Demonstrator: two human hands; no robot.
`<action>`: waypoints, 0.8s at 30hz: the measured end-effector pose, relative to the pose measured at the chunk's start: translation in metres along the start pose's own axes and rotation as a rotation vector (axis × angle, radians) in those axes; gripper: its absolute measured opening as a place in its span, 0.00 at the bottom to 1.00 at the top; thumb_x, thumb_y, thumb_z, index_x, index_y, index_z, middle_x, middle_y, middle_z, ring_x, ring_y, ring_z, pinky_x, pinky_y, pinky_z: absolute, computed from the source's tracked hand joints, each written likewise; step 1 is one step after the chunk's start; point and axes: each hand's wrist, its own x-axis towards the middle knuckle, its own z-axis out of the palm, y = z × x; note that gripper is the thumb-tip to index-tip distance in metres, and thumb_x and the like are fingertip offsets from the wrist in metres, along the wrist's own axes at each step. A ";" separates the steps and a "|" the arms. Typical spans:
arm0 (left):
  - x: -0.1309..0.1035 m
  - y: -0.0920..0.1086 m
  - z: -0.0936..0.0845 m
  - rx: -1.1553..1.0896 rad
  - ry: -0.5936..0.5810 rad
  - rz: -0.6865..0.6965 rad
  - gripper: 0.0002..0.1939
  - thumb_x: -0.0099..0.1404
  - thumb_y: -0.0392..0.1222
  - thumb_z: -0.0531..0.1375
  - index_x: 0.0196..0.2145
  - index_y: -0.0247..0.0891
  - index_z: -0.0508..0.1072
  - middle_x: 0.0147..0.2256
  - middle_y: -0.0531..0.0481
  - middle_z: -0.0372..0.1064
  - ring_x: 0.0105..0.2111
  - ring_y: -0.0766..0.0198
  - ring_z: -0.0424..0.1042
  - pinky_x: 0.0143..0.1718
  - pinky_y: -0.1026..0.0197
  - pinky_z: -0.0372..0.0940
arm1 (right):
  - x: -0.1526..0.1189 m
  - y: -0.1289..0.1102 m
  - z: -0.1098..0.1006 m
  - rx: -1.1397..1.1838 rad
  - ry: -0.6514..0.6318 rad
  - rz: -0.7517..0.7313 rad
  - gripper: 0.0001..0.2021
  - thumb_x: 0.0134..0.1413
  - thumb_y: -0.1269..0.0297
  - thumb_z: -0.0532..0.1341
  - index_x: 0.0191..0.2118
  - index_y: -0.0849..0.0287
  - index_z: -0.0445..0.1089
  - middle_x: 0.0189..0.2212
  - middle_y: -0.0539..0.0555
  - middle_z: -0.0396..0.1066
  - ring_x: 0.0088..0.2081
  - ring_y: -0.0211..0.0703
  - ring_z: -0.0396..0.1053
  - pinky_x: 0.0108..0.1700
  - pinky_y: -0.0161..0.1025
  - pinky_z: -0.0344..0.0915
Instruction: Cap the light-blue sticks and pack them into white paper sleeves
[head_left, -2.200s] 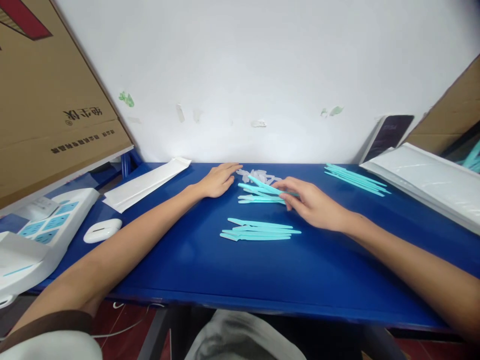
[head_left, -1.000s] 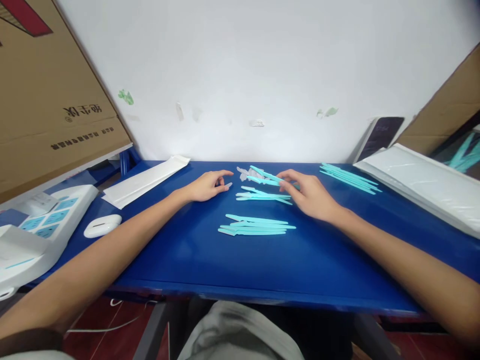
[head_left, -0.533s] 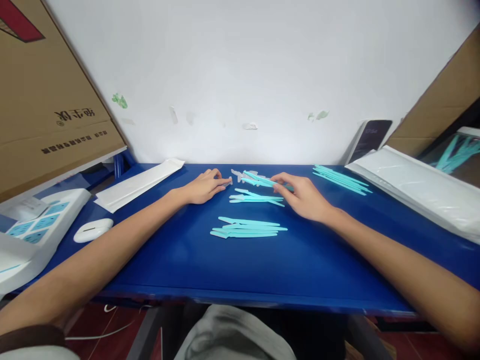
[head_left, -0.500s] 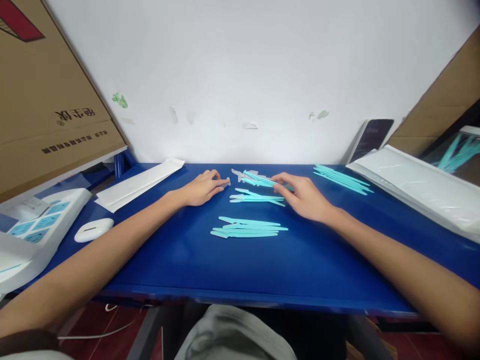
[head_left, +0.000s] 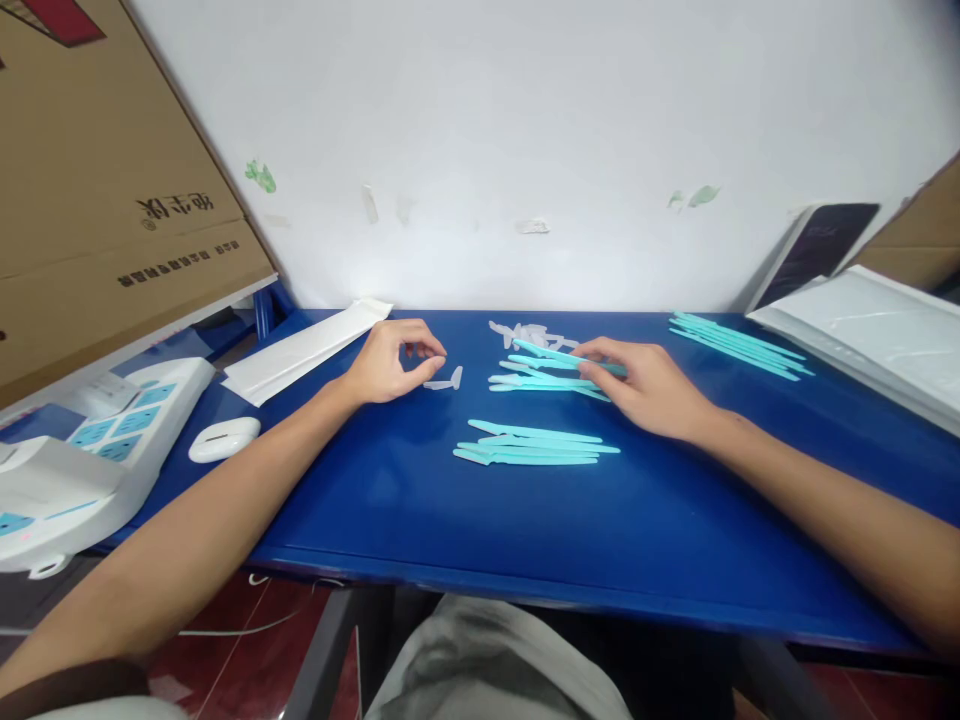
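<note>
My left hand (head_left: 396, 362) hovers above the table with thumb and index finger curled and a little apart, nothing between them. Just right of its fingertips lie small translucent caps (head_left: 448, 380). A turquoise razor (head_left: 546, 353) is pinched in my right hand (head_left: 637, 385), pointing left. Under and beside it rests a group of turquoise razors (head_left: 536, 382). Behind that is a pile of translucent caps (head_left: 529, 335). Nearer the front edge lies another group of turquoise razors (head_left: 536, 447).
More turquoise razors (head_left: 739, 345) lie at the back right, beside white plastic packaging (head_left: 885, 335). On the left are a white sleeve (head_left: 307, 350), a white case (head_left: 224, 440), a power strip (head_left: 161, 415) and a cardboard box (head_left: 112, 170). A phone (head_left: 817, 250) leans against the wall.
My left hand has let go of a translucent cap, which now lies on the table, and its fingers have parted. My right hand still holds the razor. The view has shifted.
</note>
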 end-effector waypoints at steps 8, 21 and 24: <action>0.001 0.006 0.001 0.226 -0.441 -0.005 0.21 0.74 0.43 0.48 0.55 0.39 0.76 0.48 0.41 0.71 0.45 0.55 0.72 0.48 0.54 0.66 | -0.002 -0.002 0.002 -0.033 -0.043 -0.051 0.15 0.67 0.58 0.54 0.47 0.57 0.75 0.43 0.54 0.80 0.38 0.46 0.77 0.37 0.40 0.71; -0.001 -0.030 -0.010 0.234 -0.387 -0.066 0.18 0.73 0.49 0.54 0.47 0.39 0.80 0.45 0.41 0.72 0.45 0.54 0.72 0.49 0.52 0.65 | -0.004 -0.003 0.001 -0.032 -0.092 -0.084 0.15 0.68 0.58 0.53 0.48 0.57 0.75 0.45 0.53 0.79 0.42 0.47 0.77 0.40 0.41 0.71; -0.001 -0.033 -0.011 0.114 -0.381 -0.058 0.16 0.71 0.51 0.57 0.43 0.40 0.80 0.42 0.43 0.74 0.41 0.58 0.73 0.45 0.55 0.66 | -0.004 -0.003 0.001 -0.030 -0.097 -0.085 0.16 0.68 0.58 0.52 0.48 0.56 0.75 0.46 0.54 0.79 0.41 0.48 0.78 0.39 0.41 0.71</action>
